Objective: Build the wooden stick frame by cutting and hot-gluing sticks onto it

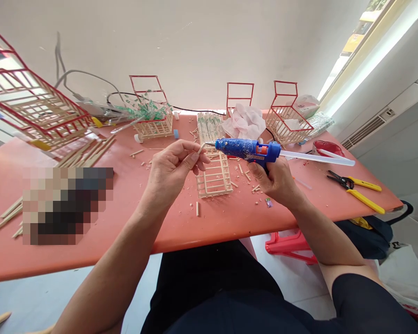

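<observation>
Against a white wall, a salmon-red table (202, 227) is set, strewn with wood chips and short offcuts. Four stick-built baskets with red wire frames can be counted on it: one large basket (31, 104) at the far left, a second basket (152, 125) behind the left hand, a third basket (240, 95) largely hidden by crumpled white tissue (244, 121), and a fourth basket (284, 121) towards the right. One pair of yellow-handled pliers (360, 189) is laid near the right edge, and one red dish (327, 147) is seen behind it. A loose heap of long sticks (87, 153) lies on the left.

One short wooden stick (200, 148) is pinched between thumb and fingertips of the left hand (172, 171). One blue glue gun (247, 150) is gripped by the right hand (276, 181), which is closed round its handle, with a clear glue rod (316, 158) projecting from its rear. The hands are held apart above the table, and the gun's nozzle is pointed at the stick's end, just beside it. One small ladder-like stick frame (215, 178) lies flat on the table below and between the two hands.
</observation>
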Demonstrator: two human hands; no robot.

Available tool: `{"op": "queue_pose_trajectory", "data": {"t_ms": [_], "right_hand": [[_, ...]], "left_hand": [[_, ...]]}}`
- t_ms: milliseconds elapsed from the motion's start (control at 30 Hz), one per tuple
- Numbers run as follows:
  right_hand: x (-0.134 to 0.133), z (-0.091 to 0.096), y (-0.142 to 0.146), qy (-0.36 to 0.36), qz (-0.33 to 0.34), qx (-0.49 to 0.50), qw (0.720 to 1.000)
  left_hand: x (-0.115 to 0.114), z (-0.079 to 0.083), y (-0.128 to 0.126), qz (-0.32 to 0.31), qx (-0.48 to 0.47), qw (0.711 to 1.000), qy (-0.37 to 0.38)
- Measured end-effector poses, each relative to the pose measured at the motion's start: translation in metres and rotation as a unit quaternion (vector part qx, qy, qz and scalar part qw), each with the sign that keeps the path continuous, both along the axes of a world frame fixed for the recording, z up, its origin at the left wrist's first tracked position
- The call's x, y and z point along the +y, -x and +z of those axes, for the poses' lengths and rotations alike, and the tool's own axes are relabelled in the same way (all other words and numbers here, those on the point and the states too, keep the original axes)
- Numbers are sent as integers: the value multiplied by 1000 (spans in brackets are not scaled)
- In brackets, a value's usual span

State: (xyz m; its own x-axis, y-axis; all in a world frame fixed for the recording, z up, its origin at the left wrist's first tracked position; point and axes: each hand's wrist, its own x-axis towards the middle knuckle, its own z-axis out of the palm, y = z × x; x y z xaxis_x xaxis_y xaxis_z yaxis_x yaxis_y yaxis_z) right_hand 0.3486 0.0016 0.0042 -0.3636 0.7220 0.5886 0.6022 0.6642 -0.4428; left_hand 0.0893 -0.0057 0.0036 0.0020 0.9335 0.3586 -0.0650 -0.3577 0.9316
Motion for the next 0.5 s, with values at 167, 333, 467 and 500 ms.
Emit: {"op": "queue_pose_trajectory", "data": {"t_ms": [167, 333, 467, 500], "right_hand": [[0, 2, 0, -6, 7, 2, 1000], [1, 1, 0, -9, 18, 0, 1000], [2, 0, 2, -21, 25, -4, 999], [2, 0, 2, -22, 23, -3, 999]], "left_hand": [[2, -3, 0, -13, -15, 1000, -7], [3, -4, 0, -37, -45, 998, 15], [1, -4, -1, -55, -61, 996, 27], [1, -5, -1, -57, -63, 996, 27]]}}
